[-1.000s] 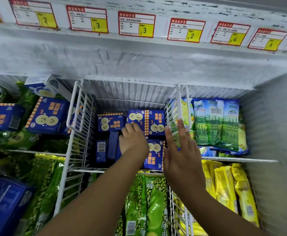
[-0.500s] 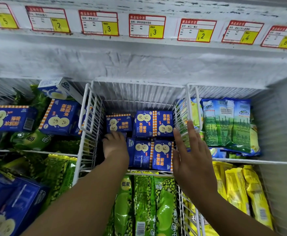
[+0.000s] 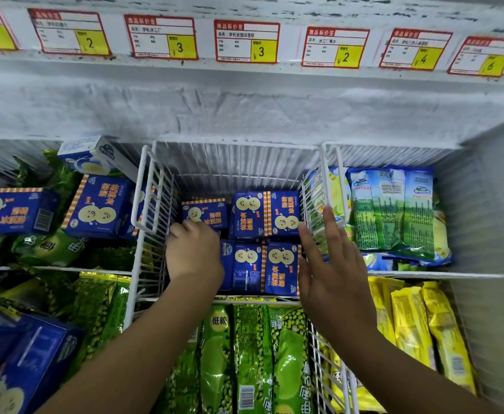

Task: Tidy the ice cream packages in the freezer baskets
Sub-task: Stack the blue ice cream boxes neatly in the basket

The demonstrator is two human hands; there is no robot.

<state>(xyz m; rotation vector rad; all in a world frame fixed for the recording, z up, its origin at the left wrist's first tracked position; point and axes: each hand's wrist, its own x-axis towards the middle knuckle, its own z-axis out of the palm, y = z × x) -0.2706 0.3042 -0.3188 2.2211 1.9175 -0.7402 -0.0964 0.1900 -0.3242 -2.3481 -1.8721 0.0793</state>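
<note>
Your freezer's frosted back wall (image 3: 244,109) runs across the top, with white wire baskets below it. The middle rear basket (image 3: 155,186) holds the blue ice cream boxes (image 3: 280,213), lying flat in two rows. Green packages (image 3: 286,354) fill the basket in front of it, and yellow packages (image 3: 409,324) lie to the right. Your left hand (image 3: 195,255) reaches into the basket's left side, fingers curled downward over the boxes. Whether it grasps one you cannot tell. Your right hand (image 3: 331,273) is released, fingers straight, by the basket's right wall. Price tags (image 3: 246,41) line the ledge above.
</note>
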